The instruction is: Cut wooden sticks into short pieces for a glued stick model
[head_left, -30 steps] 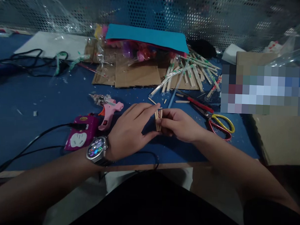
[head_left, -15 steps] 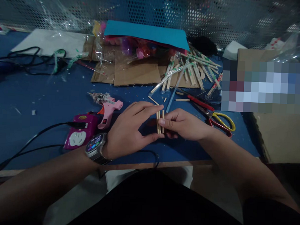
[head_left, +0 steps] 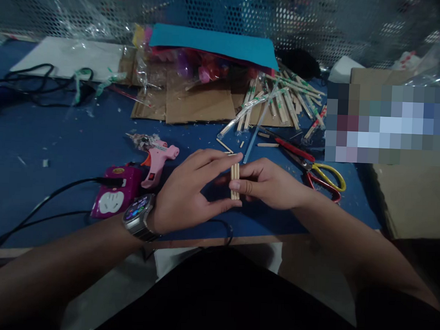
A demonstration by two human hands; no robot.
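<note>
Short pale wooden sticks (head_left: 235, 172) stand side by side between my two hands, over the front of the table. My left hand (head_left: 193, 185) spans them, with fingers at their top ends and the thumb at their bottom ends. From the other side my right hand (head_left: 266, 184) pinches the sticks, its thumb across their front. Some of the right fingers are hidden behind them. A loose stick piece (head_left: 224, 145) and a clear glue stick (head_left: 252, 144) lie just beyond the hands. Left of my left hand rests a pink glue gun (head_left: 156, 164).
A purple power socket (head_left: 118, 192) with cables sits at the left. Scissors with red and yellow handles (head_left: 323, 179) lie at the right. Behind are wrapped chopsticks (head_left: 288, 107), cardboard (head_left: 199, 101) and a blue sheet (head_left: 214, 44). A cardboard box (head_left: 418, 203) stands far right.
The sticks, which had a gap between them, now sit close together in a row. My hands stay in nearly the same place, and the view has shifted slightly.
</note>
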